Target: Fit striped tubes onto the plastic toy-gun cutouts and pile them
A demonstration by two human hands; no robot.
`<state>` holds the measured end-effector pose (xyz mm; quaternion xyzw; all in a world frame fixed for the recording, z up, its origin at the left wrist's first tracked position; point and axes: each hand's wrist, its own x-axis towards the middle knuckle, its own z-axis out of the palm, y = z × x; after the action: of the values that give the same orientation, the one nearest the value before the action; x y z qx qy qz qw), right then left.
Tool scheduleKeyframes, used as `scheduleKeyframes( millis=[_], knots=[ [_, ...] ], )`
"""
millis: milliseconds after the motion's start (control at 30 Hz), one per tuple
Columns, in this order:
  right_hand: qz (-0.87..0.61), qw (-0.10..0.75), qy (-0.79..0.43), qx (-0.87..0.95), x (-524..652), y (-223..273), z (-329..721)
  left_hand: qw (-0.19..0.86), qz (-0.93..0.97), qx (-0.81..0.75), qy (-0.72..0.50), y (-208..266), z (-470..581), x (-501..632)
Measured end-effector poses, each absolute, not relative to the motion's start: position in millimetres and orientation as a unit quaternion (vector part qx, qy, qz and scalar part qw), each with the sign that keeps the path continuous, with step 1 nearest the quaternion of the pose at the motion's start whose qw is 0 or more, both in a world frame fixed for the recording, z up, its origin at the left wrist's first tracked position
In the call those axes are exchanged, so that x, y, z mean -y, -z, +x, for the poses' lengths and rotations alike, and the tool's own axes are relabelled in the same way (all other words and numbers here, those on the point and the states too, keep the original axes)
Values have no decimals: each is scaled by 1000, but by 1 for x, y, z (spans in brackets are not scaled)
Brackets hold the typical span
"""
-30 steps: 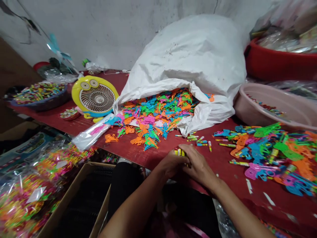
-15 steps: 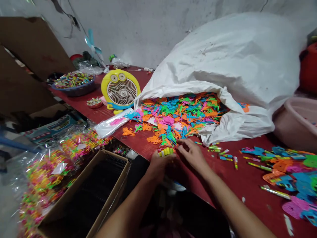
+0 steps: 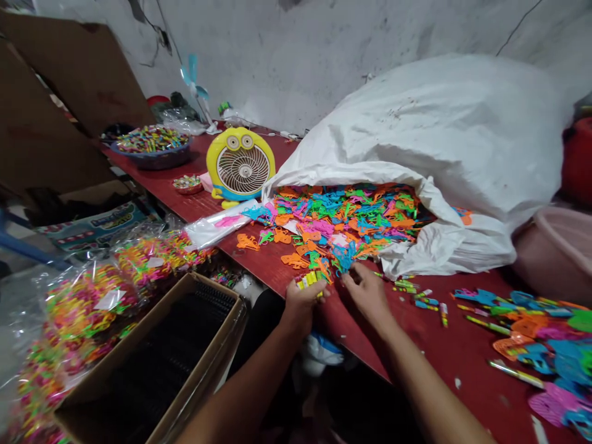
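Note:
My left hand [image 3: 300, 301] is closed around a bundle of several small yellow-wrapped tubes [image 3: 311, 279], their ends showing above the fingers. To its right, at the front of the heap, my right hand [image 3: 367, 293] has its thumb and fingertips together at a blue plastic toy piece [image 3: 345, 256]; the exact grip is partly hidden. Flat plastic toy pieces [image 3: 351, 213] in orange, green, pink and blue spill out of a big white sack [image 3: 462, 123] onto the red table [image 3: 383, 345].
Short tubes [image 3: 428, 302] and more toy pieces [image 3: 555, 345] lie at right, near a pink tub [image 3: 555, 246]. A yellow fan [image 3: 245, 166], a clear plastic bag [image 3: 219, 225] and a basin of tubes [image 3: 152, 157] stand leftward. Below are an open carton [image 3: 185, 376] and filled bags [image 3: 87, 296].
The view has shifted slightly, so the scene sits further right and lower. My right hand has moved a little away from my left, with the blue piece now at its fingertips.

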<state>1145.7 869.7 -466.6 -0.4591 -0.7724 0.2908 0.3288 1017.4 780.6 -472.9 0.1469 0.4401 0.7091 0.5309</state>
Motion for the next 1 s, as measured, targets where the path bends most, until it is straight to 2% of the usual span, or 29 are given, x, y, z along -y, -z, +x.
scheduleKeyframes(
  millis=[67, 200, 267, 633, 767, 833, 900, 1000],
  knots=[
    [-463, 327, -350, 745, -854, 464, 1160, 513, 150, -454, -713, 473, 1023, -781],
    [-467, 324, -564, 599, -824, 459, 1187, 518, 171, -448, -708, 469, 1043, -784],
    [-463, 329, -609, 554, -812, 459, 1196, 538, 178, -445, -693, 467, 1055, -786],
    [-501, 355, -587, 528, -811, 434, 1265, 585, 299, -438, -613, 466, 1092, -794],
    [-482, 210, -588, 615, -826, 411, 1282, 563, 420, -434, -564, 471, 1104, -797],
    [-483, 165, -591, 625, -830, 405, 1291, 557, 428, -434, -565, 473, 1109, -798],
    [-503, 180, -581, 615, -831, 407, 1301, 563, 373, -443, -589, 473, 1111, -800],
    [-543, 303, -539, 569, -830, 425, 1314, 583, 285, -438, -622, 473, 1111, -802]
  ],
)
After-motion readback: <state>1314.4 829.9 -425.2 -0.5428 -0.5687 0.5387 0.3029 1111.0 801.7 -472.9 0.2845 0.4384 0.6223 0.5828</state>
